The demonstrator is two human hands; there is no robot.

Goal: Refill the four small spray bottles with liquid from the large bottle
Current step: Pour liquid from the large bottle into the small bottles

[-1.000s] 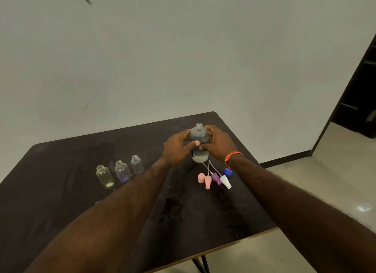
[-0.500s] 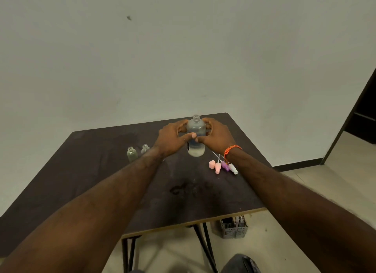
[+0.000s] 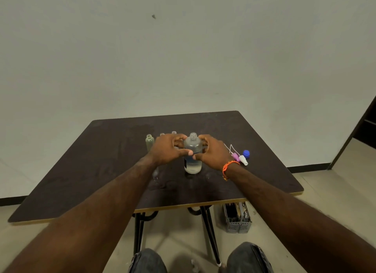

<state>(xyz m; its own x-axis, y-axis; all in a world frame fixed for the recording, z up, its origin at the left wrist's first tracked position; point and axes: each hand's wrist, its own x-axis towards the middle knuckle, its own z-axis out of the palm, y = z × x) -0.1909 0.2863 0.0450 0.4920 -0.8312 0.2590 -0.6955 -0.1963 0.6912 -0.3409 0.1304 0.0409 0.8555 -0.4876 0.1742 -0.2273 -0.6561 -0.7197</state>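
Observation:
The large clear bottle (image 3: 192, 158) stands upright and uncapped on the dark table (image 3: 105, 171), with a little liquid at its bottom. My left hand (image 3: 168, 148) and my right hand (image 3: 213, 152) both grip its sides, thumbs meeting in front. One small open bottle (image 3: 149, 142) stands left of my left hand. The necks of two more small bottles (image 3: 162, 134) (image 3: 174, 132) show above my left hand, their bodies hidden. To the right lie a purple spray head (image 3: 235, 156), a white spray head (image 3: 243, 160) and a blue cap (image 3: 246, 153).
A wet patch (image 3: 160, 183) marks the table near my left wrist. A grey slotted basket (image 3: 237, 219) sits on the floor under the table's right front corner. My knees (image 3: 248, 258) are below the front edge. A dark doorway (image 3: 364, 130) opens at the right.
The camera has pulled back and tilted down, showing more floor and my knees. Both hands keep hold of the large bottle, which now stands on the table.

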